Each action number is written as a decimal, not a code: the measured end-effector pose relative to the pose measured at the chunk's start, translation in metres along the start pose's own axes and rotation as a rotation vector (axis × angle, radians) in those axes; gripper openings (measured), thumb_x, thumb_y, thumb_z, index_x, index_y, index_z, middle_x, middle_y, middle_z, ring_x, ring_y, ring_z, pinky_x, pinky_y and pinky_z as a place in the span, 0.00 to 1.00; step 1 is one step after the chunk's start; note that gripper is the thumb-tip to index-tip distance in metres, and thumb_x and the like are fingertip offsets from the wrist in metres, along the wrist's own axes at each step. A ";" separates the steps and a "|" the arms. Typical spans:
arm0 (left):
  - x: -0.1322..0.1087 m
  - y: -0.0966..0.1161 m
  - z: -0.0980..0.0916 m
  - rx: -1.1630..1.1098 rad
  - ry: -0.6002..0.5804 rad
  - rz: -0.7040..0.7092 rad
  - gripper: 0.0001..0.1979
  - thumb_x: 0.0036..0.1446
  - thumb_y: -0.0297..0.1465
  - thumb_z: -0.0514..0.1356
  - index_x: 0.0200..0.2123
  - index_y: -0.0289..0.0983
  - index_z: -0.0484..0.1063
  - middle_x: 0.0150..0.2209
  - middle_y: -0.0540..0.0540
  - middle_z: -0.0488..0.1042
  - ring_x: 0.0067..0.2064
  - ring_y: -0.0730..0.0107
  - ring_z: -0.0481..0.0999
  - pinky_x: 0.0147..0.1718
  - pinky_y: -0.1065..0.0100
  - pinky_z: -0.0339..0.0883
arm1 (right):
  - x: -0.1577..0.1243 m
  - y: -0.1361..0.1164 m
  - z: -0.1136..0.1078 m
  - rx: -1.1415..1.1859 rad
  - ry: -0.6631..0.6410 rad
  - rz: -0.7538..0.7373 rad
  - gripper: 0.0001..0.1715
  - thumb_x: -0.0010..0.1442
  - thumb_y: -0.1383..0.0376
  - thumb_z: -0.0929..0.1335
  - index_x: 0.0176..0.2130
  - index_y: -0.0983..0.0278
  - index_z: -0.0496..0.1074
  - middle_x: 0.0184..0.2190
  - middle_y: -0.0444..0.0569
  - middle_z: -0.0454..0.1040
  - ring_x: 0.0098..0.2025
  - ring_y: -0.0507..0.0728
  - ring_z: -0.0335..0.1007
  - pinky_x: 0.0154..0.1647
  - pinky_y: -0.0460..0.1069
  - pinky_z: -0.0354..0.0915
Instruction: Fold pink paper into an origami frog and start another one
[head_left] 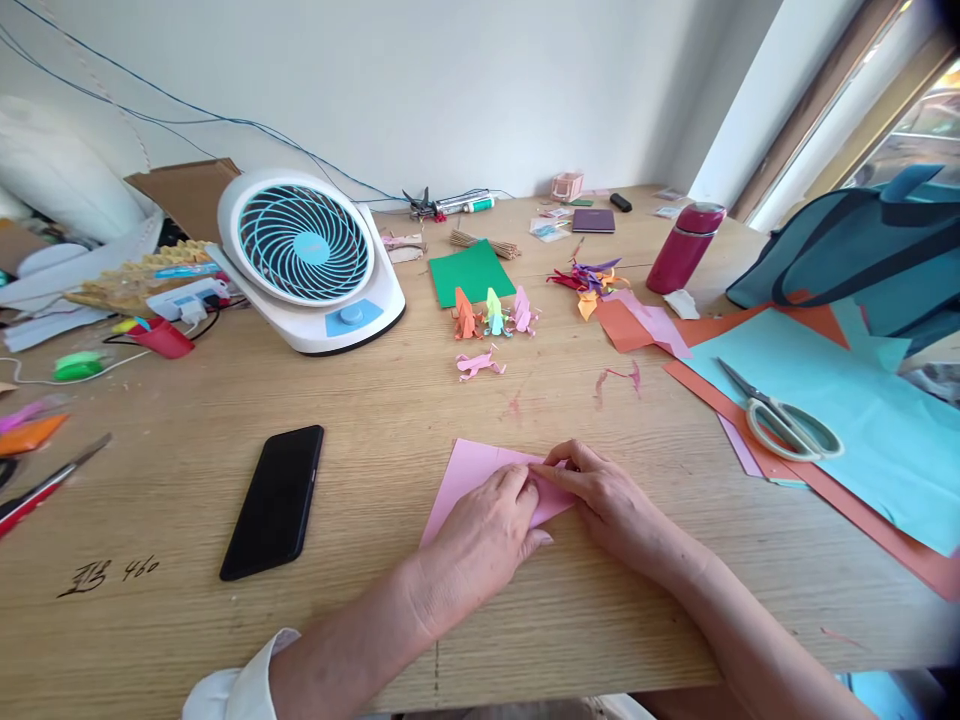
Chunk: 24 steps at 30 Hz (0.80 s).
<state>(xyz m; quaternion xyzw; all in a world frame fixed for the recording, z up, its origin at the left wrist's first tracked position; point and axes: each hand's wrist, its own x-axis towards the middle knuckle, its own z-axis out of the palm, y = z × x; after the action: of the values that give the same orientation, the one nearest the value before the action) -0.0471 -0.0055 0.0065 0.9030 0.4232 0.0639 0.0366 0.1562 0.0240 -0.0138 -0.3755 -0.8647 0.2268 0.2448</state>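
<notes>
A sheet of pink paper (pixel 465 480) lies on the table in front of me, its right part partly covered by my hands. My left hand (pixel 491 510) rests on top of it with fingers bent and pressed down near a fold. At the sheet's right edge, my right hand (pixel 607 490) pinches the paper, its index finger meeting the left fingertips. Just beyond stand small folded paper figures in orange (pixel 465 316), green (pixel 494 312) and pink (pixel 523 310). A flatter pink paper figure (pixel 480 363) lies nearer to me.
Left of the sheet is a black phone (pixel 274 502), with a white fan (pixel 311 260) behind. Scissors (pixel 784 420) lie on light blue paper (pixel 885 430) at right. Further back are green paper (pixel 471 272), a red bottle (pixel 684 250) and a blue bag (pixel 840 250).
</notes>
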 end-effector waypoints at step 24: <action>0.003 0.018 -0.002 0.129 -0.031 0.109 0.22 0.63 0.31 0.58 0.60 0.41 0.59 0.59 0.37 0.63 0.61 0.52 0.64 0.57 0.52 0.65 | 0.005 0.012 -0.004 0.108 -0.031 0.015 0.36 0.57 0.81 0.60 0.56 0.55 0.73 0.45 0.51 0.69 0.44 0.55 0.70 0.46 0.50 0.66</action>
<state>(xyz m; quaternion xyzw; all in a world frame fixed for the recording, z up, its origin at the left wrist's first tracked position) -0.0316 -0.0147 0.0113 0.9261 0.3760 0.0242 -0.0186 0.1621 0.0358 -0.0167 -0.3648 -0.8520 0.2807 0.2496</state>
